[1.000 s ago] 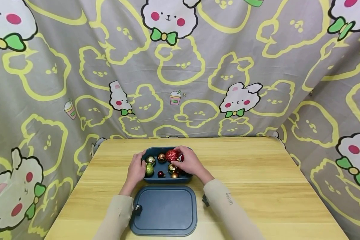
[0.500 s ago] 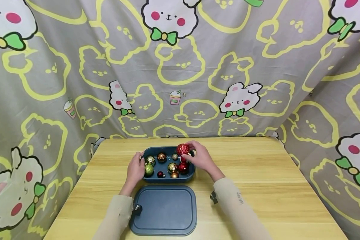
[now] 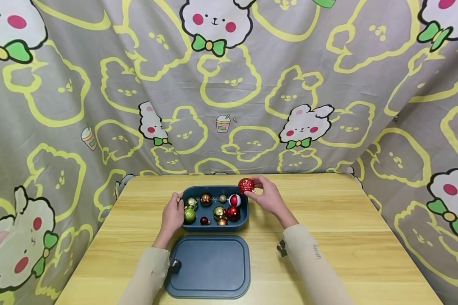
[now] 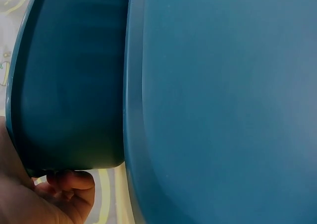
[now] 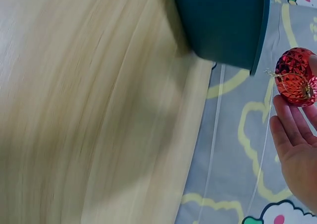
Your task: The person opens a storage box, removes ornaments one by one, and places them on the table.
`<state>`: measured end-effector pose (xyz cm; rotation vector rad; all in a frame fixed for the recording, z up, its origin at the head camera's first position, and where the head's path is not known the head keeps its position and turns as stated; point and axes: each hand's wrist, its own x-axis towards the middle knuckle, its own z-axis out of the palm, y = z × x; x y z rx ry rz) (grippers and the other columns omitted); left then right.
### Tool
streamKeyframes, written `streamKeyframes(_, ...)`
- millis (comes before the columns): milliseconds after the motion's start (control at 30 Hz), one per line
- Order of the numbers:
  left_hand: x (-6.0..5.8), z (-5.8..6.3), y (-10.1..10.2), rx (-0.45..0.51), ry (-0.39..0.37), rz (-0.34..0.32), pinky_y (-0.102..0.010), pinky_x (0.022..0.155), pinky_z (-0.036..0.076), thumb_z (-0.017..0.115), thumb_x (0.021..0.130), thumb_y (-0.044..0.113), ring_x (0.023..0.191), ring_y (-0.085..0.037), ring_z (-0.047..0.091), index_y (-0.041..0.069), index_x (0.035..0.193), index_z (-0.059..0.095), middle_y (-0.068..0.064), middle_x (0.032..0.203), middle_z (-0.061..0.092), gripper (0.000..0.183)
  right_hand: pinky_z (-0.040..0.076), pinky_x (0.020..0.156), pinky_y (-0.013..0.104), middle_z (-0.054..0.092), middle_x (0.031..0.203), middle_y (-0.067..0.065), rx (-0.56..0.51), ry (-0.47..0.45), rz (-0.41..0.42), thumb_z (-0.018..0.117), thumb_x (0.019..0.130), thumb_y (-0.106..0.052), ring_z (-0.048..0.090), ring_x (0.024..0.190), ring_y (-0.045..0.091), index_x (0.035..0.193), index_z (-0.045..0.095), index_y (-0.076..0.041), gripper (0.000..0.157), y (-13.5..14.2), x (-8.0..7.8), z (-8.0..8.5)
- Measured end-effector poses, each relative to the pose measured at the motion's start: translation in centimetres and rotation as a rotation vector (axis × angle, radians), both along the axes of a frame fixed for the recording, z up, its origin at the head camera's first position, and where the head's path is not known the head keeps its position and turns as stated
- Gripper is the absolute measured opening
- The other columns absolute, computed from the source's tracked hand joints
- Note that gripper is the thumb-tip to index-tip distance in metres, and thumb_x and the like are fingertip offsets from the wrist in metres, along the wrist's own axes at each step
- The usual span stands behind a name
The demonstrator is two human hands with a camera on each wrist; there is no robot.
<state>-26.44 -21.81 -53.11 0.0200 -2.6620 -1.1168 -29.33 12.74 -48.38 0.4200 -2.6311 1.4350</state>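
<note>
My right hand [image 3: 269, 195] pinches a shiny red faceted Christmas bauble [image 3: 246, 185] above the back right corner of a dark blue plastic box [image 3: 213, 228]. In the right wrist view the bauble [image 5: 295, 78] shows its gold cap and a thin gold string, between thumb and fingers. My left hand [image 3: 173, 212] grips the left end of the box, its fingers [image 4: 74, 182] curled at the rim in the left wrist view. Inside the box lie several baubles, among them a green one [image 3: 189, 215], a gold one [image 3: 219, 213], a dark red one [image 3: 233, 213] and a red-and-white one [image 3: 234, 200].
A blue lid [image 3: 208, 267] lies flat on the wooden table [image 3: 328, 237], just in front of the box. A patterned curtain [image 3: 252, 93] hangs behind the table and at both sides.
My right hand has carried the red bauble up and right from over the box's middle to its back right corner, uncovering the red-and-white bauble. My left hand stays on the box.
</note>
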Motion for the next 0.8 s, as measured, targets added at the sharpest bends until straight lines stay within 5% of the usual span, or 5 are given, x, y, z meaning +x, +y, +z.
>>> streamKeyframes(567, 0.2, 0.2, 0.0, 0.017, -0.01, 0.014, -0.034, 0.061, 0.037, 0.045, 0.11, 0.01, 0.062, -0.02, 0.047, 0.002, 0.137, 0.054, -0.015, 0.081, 0.06, 0.03, 0.048, 0.106, 0.057, 0.066, 0.127, 0.022, -0.026, -0.036, -0.053, 0.083, 0.09, -0.023, 0.065, 0.119, 0.039, 0.135, 0.059, -0.001, 0.056, 3.9, -0.5, -1.2)
streamKeyframes(800, 0.3, 0.2, 0.0, 0.07, -0.019, 0.019, -0.033, 0.062, 0.038, 0.044, 0.111, 0.014, 0.063, -0.02, 0.047, 0.004, 0.136, 0.055, -0.011, 0.076, 0.057, 0.029, 0.048, 0.107, 0.056, 0.064, 0.129, 0.023, -0.004, -0.061, -0.065, 0.082, 0.091, -0.023, 0.064, 0.12, 0.04, 0.135, 0.058, 0.0, 0.055, 4.6, -0.6, -1.7)
